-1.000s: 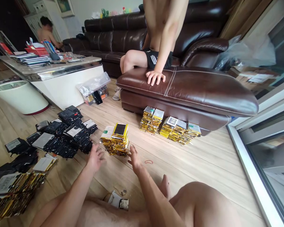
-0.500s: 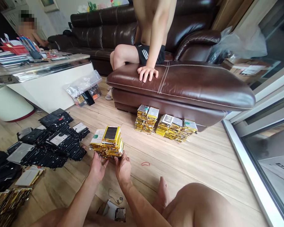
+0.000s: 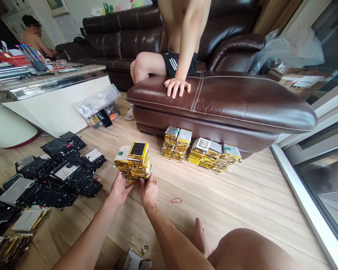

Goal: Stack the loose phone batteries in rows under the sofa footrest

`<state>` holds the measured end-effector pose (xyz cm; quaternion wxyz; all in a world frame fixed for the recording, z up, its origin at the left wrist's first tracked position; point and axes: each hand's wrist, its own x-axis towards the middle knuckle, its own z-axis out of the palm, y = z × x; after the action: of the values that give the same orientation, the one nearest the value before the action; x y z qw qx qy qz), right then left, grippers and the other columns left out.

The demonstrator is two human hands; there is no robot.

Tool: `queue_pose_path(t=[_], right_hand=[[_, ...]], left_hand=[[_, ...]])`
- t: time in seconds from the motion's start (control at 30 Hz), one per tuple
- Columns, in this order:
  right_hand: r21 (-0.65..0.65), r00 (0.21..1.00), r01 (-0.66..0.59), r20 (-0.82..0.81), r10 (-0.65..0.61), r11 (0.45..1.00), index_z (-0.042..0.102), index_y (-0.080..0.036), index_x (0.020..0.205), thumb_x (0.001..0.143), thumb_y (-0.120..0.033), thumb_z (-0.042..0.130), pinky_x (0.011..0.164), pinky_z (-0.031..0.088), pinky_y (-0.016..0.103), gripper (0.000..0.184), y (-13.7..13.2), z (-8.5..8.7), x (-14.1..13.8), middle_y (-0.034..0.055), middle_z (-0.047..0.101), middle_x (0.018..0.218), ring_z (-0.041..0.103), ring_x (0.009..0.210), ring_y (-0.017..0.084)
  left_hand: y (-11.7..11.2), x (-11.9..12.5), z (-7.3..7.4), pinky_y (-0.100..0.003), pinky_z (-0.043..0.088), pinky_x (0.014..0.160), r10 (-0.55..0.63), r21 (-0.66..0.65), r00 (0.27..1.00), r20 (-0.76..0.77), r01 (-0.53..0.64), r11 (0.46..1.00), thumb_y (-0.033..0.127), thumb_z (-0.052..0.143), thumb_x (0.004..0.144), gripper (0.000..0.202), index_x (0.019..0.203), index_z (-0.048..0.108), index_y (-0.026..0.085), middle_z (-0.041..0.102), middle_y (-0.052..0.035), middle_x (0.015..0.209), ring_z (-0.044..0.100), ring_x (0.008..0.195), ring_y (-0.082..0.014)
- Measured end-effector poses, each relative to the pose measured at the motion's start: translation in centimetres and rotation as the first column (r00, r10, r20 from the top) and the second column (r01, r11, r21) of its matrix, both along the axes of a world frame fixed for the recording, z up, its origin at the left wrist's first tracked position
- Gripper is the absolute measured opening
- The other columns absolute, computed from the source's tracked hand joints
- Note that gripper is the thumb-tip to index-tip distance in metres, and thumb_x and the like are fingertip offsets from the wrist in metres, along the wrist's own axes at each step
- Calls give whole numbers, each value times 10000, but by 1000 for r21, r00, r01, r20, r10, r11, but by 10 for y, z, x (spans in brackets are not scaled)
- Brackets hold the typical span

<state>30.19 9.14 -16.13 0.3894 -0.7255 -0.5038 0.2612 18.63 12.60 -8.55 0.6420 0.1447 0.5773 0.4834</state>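
Note:
Two adjoining piles of flat, yellow-edged phone batteries (image 3: 136,165) are between my hands above the wooden floor; the right pile rises higher and has a dark top face. My left hand (image 3: 119,190) grips the near left side low down, its thumb pointing inward. On the near right corner, my right hand (image 3: 149,191) is closed around the lower edge. The fingertips under and behind the batteries are hidden. Further off, similar yellow-edged battery stacks (image 3: 177,144) and more stacks (image 3: 214,154) stand against the sofa base.
Black batteries (image 3: 70,176) lie heaped at left, with more yellow-edged ones (image 3: 8,245) nearer. A red rubber band (image 3: 176,201) is on the floor. A person's hand (image 3: 177,87) rests on the brown leather sofa (image 3: 228,99). A plastic bag (image 3: 98,103) leans by the table (image 3: 59,103).
My hands and the batteries between them have moved slightly away from me and to the right, towards the stacks by the sofa. The camera view has shifted a little.

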Motion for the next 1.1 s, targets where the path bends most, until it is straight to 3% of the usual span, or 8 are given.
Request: queue_pose_path(t=[0.4, 0.63, 0.87, 1.1], right_hand=[[-55, 989, 146, 44, -144, 988, 517, 14, 1467, 1027, -389, 443, 1038, 488, 509, 602, 77, 1, 22, 298, 722, 1196, 661, 1167, 391], [-63, 978, 203, 63, -199, 977, 478, 30, 1487, 1031, -394, 436, 1022, 494, 508, 624, 120, -4, 39, 310, 715, 1204, 661, 1168, 396], [4, 955, 296, 34, -296, 955, 418, 23, 1517, 1026, -353, 446, 1131, 412, 522, 619, 143, -11, 38, 346, 598, 1409, 592, 1313, 390], [4, 937, 348, -7, -348, 937, 415, 75, 1473, 987, -317, 432, 1149, 378, 538, 624, 148, -3, 33, 361, 565, 1422, 544, 1321, 427]], left_hand=[[90, 25, -2, -498, 513, 1106, -178, 7, 984, -2, 178, 984, 465, 393, 1088, 401, 1329, 658, 286, 635, -62, 1464, 511, 1423, -277], [141, 46, -14, -475, 500, 1094, -235, 42, 972, 20, 234, 971, 482, 439, 1072, 364, 1265, 683, 292, 674, -52, 1392, 539, 1366, -275], [167, 60, -15, -465, 533, 1038, -304, 45, 953, -4, 304, 952, 548, 426, 1060, 448, 1309, 673, 269, 746, -71, 1239, 628, 1241, -296], [179, 66, -18, -528, 494, 1095, -350, 69, 936, -31, 351, 934, 521, 388, 1071, 457, 1344, 654, 268, 702, -81, 1353, 583, 1301, -314]])
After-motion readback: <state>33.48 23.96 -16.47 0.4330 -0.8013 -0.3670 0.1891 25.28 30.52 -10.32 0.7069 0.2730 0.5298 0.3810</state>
